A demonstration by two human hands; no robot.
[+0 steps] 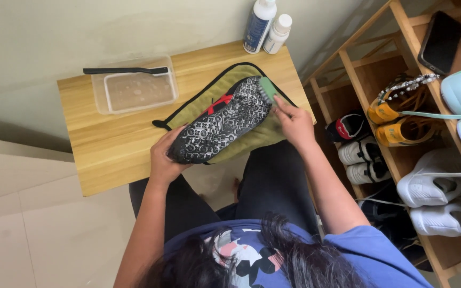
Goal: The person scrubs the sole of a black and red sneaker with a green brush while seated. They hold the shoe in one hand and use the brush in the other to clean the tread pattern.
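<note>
Here, mid-frame, I am scrubbing.
Shoe: the black shoe (221, 127) lies sole-up on the green cloth (252, 140), at the centre of the wooden table (108, 138).
Left hand: my left hand (162, 160) has its fingers closed around the heel end, steadying it.
Right hand: my right hand (294, 121) has its fingers wrapped around a green brush (267, 88), bristles on the toe end of the sole.
Doing it well: I judge that short strokes along the tread grooves, with the heel pinned firmly, work best.
Nearby: a tub of soapy water (134, 90) with a black brush (126, 70) across it, at upper left.
</note>
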